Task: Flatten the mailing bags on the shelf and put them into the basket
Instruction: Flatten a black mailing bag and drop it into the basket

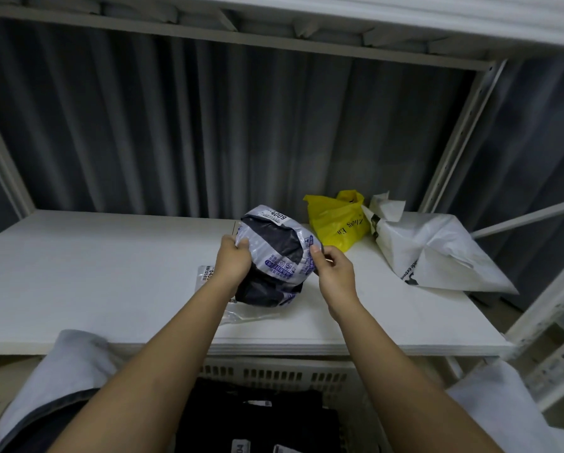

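Observation:
A crumpled mailing bag (274, 256), dark inside and white with blue print outside, is held up over the white shelf board (94, 273). My left hand (233, 259) grips its left edge. My right hand (334, 269) pinches its right edge between thumb and fingers. Under it lies a flat clear bag with a label (208, 273), partly hidden by my left wrist. A yellow bag (338, 223) and a large white mailing bag (437, 253) lie crumpled to the right. The white slotted basket (274, 376) stands below the shelf's front edge, with dark bags (261, 416) inside.
A grey pleated curtain (208, 125) hangs behind the shelf. White metal uprights (453, 142) and a diagonal brace frame the right side. An upper shelf (274, 27) runs overhead. My knees in pale fabric (62, 371) flank the basket.

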A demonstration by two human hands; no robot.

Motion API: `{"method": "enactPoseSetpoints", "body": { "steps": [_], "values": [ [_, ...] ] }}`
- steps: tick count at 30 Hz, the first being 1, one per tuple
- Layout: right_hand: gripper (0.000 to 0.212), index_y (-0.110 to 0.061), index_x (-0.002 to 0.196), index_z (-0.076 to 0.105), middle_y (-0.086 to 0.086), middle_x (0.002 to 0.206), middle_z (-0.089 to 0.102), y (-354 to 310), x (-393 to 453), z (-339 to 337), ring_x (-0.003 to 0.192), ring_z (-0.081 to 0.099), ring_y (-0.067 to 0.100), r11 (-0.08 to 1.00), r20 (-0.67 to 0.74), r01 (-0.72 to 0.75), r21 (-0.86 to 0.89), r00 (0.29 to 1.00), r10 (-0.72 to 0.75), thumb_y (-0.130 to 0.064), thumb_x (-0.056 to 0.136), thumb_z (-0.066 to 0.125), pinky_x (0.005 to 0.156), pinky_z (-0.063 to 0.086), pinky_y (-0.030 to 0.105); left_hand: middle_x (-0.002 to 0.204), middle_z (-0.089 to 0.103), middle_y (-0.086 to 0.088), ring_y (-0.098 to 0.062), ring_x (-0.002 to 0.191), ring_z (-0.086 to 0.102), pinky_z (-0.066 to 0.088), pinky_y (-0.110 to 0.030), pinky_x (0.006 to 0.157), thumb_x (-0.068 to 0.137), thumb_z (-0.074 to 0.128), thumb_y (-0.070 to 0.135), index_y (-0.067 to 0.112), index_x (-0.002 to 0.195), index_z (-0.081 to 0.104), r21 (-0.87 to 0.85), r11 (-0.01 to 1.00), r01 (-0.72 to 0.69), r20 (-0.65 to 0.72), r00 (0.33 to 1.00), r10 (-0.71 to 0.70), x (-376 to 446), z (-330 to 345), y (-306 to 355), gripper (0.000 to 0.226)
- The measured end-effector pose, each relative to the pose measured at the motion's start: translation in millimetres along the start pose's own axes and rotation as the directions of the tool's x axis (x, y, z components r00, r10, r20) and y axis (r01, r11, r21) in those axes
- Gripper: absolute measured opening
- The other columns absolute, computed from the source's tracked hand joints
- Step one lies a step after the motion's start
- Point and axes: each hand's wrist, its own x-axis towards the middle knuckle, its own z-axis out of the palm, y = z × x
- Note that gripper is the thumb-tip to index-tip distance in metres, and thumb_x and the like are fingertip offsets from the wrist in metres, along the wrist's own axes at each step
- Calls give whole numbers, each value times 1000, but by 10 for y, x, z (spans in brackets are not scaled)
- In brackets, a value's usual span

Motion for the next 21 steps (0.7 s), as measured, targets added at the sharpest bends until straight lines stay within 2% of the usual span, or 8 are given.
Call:
{"method": "enactPoseSetpoints", "body": {
  "steps": [1, 3, 8, 10, 12, 16, 18, 21],
  "values": [
    [17, -10, 83, 62, -2, 76, 61, 10, -2, 5, 70, 56, 10, 1000, -16, 9, -11, 1000, -9, -23, 94, 59, 64, 45, 13, 109, 53, -11, -27, 100, 51, 42, -36, 88, 102, 35, 24, 8, 118, 42, 10, 1000, -7, -21, 1000, 8, 4, -9, -19, 23],
    [16, -10, 84, 62, -3, 75, 62, 42, 23, -6, 67, 55, 6, 1000, -62, 17, -23, 998, -18, -22, 94, 60, 57, 41, 7, 105, 51, -9, -26, 98, 50, 41, -35, 86, 102, 35, 23, 10, 113, 41, 35, 999, -33, -58, 998, 35, 12, -29, -48, 18],
    [15, -9, 84, 63, -2, 75, 63, 127, 65, 12, 66, 56, 3, 1000, -124, -1, -6, 992, 1, -22, 93, 62, 58, 42, 7, 104, 52, -8, -26, 97, 51, 42, -37, 89, 102, 37, 24, 11, 107, 39, 60, 998, -33, -52, 998, 36, 29, -46, -131, 14],
    [19, -10, 83, 62, -2, 77, 63, 160, 56, 27, 71, 57, 7, 1000, -96, -8, 13, 995, 9, -24, 95, 58, 68, 46, 14, 106, 52, -9, -25, 98, 51, 43, -38, 88, 102, 35, 25, 12, 109, 39, 10, 1000, 30, -42, 999, -29, 52, -68, -180, 16],
    [24, -13, 87, 62, 1, 92, 64, 178, 79, 34, 87, 59, 13, 998, -62, -46, 51, 997, 49, -26, 100, 47, 83, 48, 28, 105, 51, -8, -24, 96, 50, 42, -35, 83, 103, 32, 26, 13, 111, 38, -38, 995, 90, -47, 995, -92, 84, -110, -232, 17],
    [29, -23, 123, 54, -2, 130, 51, 298, 192, 22, 123, 47, 19, 980, 51, -196, -43, 979, 198, -33, 101, 39, 108, 37, 41, 108, 51, -9, -24, 96, 51, 43, -36, 82, 104, 32, 28, 14, 111, 39, -89, 988, 125, -74, 989, -131, 145, -188, -362, 17],
    [43, -25, 140, 40, -3, 143, 41, 411, 219, 20, 133, 39, 20, 954, 148, -275, -119, 945, 291, -41, 100, 40, 113, 31, 44, 111, 53, -10, -26, 99, 54, 48, -40, 86, 104, 33, 30, 14, 112, 41, -152, 976, 153, -65, 984, -165, 155, -181, -408, 19],
    [49, -28, 141, 38, -5, 144, 42, 537, 216, 67, 130, 44, 21, 919, 254, -390, -61, 884, 392, -50, 97, 41, 108, 37, 44, 112, 57, -12, -27, 98, 58, 51, -39, 83, 103, 36, 31, 14, 115, 44, -243, 948, 206, -18, 976, -217, 153, -131, -428, 23]
  ]
}}
